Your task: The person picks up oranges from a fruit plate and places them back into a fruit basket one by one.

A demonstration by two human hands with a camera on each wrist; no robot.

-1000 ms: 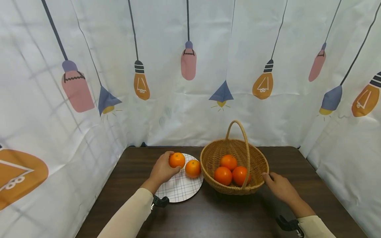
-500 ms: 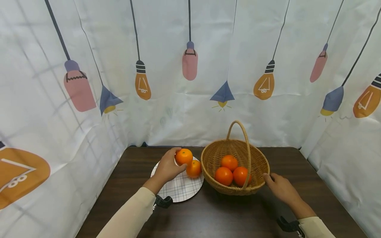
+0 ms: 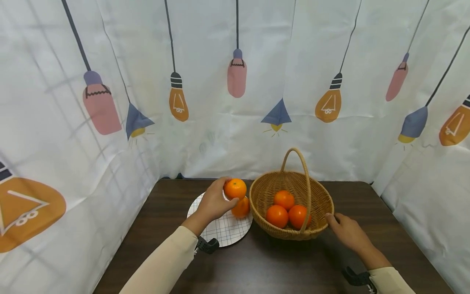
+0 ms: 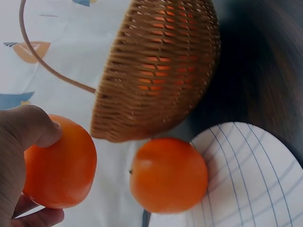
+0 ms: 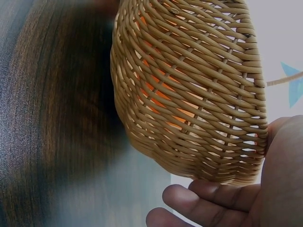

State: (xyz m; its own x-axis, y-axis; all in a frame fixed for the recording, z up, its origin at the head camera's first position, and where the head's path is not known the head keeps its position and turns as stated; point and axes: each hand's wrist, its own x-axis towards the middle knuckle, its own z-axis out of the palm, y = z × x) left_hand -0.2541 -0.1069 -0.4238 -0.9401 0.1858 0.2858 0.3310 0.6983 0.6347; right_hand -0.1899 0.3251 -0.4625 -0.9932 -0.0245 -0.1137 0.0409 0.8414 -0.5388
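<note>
My left hand grips an orange between thumb and fingers, raised above the plate. In the left wrist view the held orange is apart from the basket. A second orange lies on the round white plate with a dark grid pattern, partly hidden behind the held one. To the right stands a wicker basket with an arched handle and three oranges inside. My right hand pinches the basket's right rim; in the right wrist view its fingers lie against the outside of the weave.
The dark wooden table carries the plate and basket side by side, nearly touching. A white curtain printed with lamps and bulbs rises behind the table and along both sides.
My left hand has lifted the orange from the plate area and carried it rightward, towards the basket. My right hand stays on the rim, and the basket has not moved.
</note>
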